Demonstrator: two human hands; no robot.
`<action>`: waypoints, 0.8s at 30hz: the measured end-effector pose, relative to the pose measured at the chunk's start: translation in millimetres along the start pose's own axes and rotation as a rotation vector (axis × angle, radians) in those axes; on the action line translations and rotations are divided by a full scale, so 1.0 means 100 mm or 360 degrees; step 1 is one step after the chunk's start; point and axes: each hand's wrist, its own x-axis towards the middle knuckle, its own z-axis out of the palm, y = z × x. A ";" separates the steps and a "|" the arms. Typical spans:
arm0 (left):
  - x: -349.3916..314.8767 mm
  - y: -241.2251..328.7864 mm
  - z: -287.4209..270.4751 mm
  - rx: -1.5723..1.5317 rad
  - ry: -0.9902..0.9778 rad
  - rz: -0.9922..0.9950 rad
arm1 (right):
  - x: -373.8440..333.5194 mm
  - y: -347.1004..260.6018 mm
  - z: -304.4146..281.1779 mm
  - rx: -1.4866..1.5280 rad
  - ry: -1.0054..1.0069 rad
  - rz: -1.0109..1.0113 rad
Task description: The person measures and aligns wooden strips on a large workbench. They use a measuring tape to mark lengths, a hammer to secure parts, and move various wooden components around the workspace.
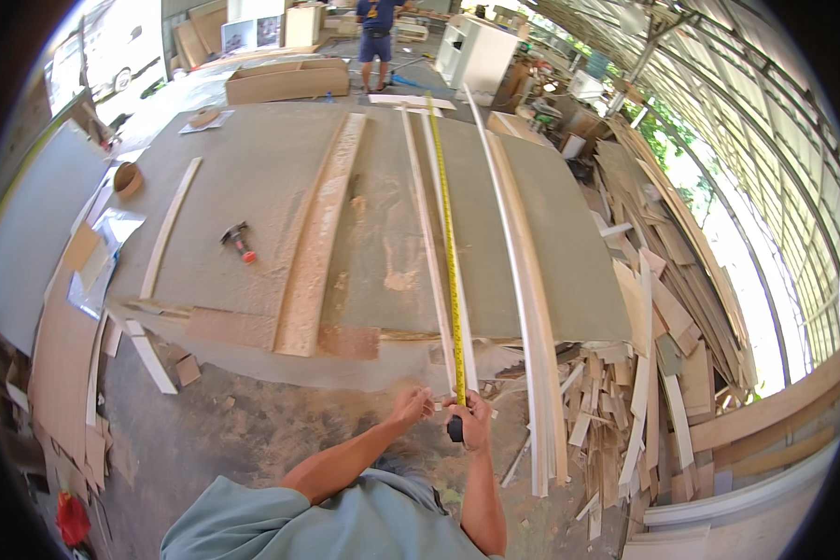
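Observation:
My right hand [473,420] grips a tape measure with a black case [455,428]. Its yellow blade [451,247] is drawn far out, running away from me along a narrow white strip [463,322] on the wide grey board [383,215]. Just left of the case, near the close ends of the strips, is my left hand [413,407]. The fingers of that hand are drawn together; whatever they may hold is too small to tell. A thin wooden strip [427,224] lies left of the blade. Farther right, long pale strips [523,280] overhang the board's near edge.
A broad plank [322,233], a black and red hand tool [239,243] and a short strip [171,227] lie on the board. Wood offcuts [602,401] are heaped at right. Another person [376,37] stands at the far end, near a white cabinet [476,51].

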 end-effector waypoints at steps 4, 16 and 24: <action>-0.38 -0.08 -0.83 -0.0059 0.0004 -0.0104 | 0.00 0.32 0.60 0.0079 -0.0041 0.0037; -1.84 -0.59 -2.93 -0.0512 0.1068 -0.0288 | -0.04 0.69 1.56 0.0090 -0.0060 0.0150; -2.09 -0.44 -3.10 -0.0714 0.1218 -0.0187 | -0.13 0.92 2.34 0.0024 -0.0450 0.0621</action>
